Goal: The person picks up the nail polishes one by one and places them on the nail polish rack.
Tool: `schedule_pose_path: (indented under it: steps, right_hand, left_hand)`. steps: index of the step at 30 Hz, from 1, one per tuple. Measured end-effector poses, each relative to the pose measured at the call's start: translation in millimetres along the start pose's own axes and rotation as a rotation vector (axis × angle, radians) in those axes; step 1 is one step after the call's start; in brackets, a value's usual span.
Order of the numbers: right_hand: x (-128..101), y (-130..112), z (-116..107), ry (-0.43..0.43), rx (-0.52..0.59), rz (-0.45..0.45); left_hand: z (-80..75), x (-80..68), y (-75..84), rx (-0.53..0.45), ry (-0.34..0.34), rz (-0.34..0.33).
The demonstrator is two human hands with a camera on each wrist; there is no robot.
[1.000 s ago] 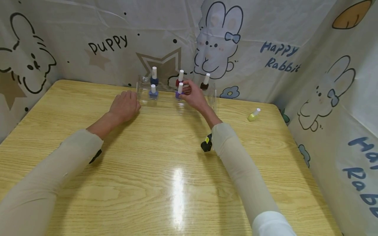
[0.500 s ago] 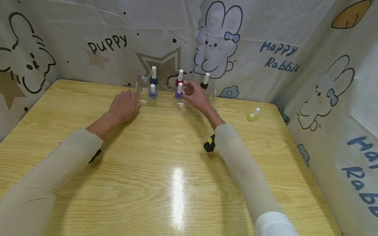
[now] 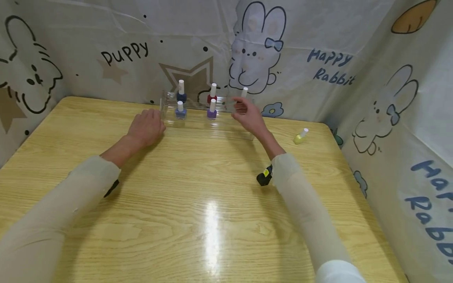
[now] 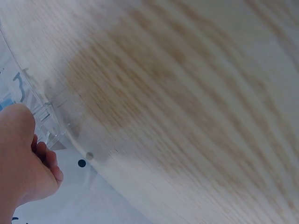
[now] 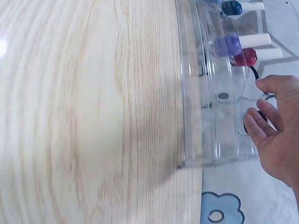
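A clear acrylic stepped rack (image 3: 198, 131) stands at the back of the table, holding several white-capped nail polish bottles. On its upper step are a dark blue bottle (image 3: 181, 97), a red bottle (image 5: 245, 57) and one whose white cap (image 3: 244, 92) shows above my fingers, its body hidden. The lower step carries a light blue bottle (image 3: 181, 113) and a purple bottle (image 3: 211, 114). My left hand (image 3: 146, 127) grips the rack's left end with curled fingers. Holding nothing, my right hand (image 3: 250, 118) hovers by the rack's right part, fingers loosely bent and apart.
A yellow nail polish bottle (image 3: 299, 138) stands on the wooden table (image 3: 159, 220) at the right, apart from the rack. A cartoon-printed cloth (image 3: 297, 35) hangs directly behind the table and along its sides. A black wrist device (image 3: 263, 178) sits under the right forearm.
My right hand has let go of the purple bottle, which stays on the lower step, and moved right. The left hand keeps its place at the rack's end.
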State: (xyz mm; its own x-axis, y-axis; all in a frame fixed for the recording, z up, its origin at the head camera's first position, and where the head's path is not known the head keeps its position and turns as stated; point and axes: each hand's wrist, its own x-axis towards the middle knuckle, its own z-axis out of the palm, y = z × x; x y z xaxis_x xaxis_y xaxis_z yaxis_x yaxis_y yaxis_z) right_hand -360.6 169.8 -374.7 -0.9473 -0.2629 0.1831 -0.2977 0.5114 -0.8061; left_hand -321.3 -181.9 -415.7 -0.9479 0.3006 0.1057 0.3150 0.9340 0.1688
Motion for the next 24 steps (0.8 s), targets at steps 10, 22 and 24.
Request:
schedule_pose_path:
  steps: [10,22,24]
  right_hand:
    - [-20,12,-44,0.069,-0.028,0.046]
    - [-50,17,-101,0.143,-0.008,0.066]
    - [-54,20,-109,0.158,-0.005,0.070]
  left_hand:
    - [0.5,-1.0,-0.4,0.012,0.012,0.018]
    - [2.8,0.4,-2.7,0.015,0.031,0.024]
    - [2.7,0.0,-2.7,0.015,0.028,0.021]
